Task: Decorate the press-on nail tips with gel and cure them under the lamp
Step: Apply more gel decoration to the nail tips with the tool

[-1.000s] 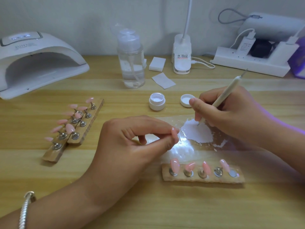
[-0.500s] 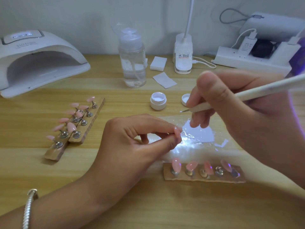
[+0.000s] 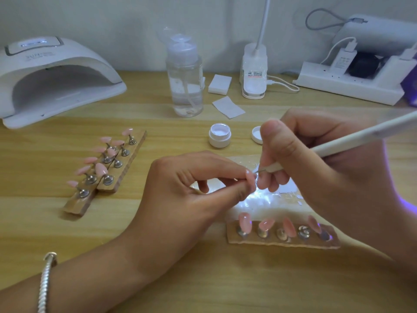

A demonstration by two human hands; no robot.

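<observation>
Tightly, right hand grips white pen.

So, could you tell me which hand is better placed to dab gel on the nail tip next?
The right hand: it holds the pen, its point at the nail tip pinched by the left hand.

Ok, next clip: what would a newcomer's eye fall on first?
At centre, the left hand pinches a small pink piece and the right hand holds a white pen tool, tip at it. Pink nail tips stand on wooden strips front right and left; the curing lamp sits rear left.
</observation>
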